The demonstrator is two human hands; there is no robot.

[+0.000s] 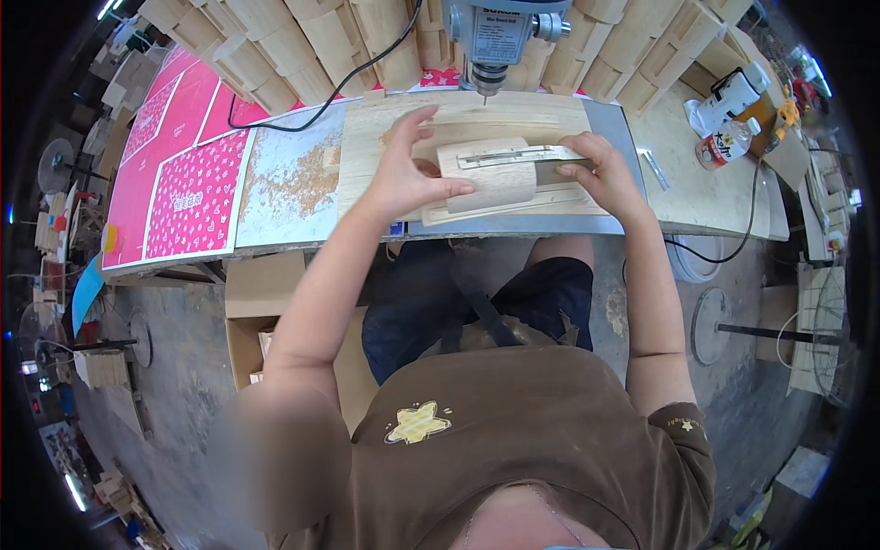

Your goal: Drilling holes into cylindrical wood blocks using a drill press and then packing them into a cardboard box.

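A pale, rounded wooden block (490,188) lies on the bench under the drill. My left hand (408,170) is at its left end, fingers spread and the thumb lying against the block's side. Across the block's top rests a narrow, light-coloured flat strip (513,157) with darker marks along it; its exact kind is unclear. Its right end is pinched between the thumb and fingers of my right hand (600,174). Beneath the block are thin wooden strips and a wooden board (367,137). Above stands a bench drill (500,46), its bit (485,99) pointing down behind the block.
Several hollowed wooden pieces (330,46) are stacked along the back. A black cable (353,78) curves over the left side. Sawdust (289,174) covers the bench beside a pink printed sheet (197,197). A bottle (729,144) and a marker-like stick (654,170) lie right.
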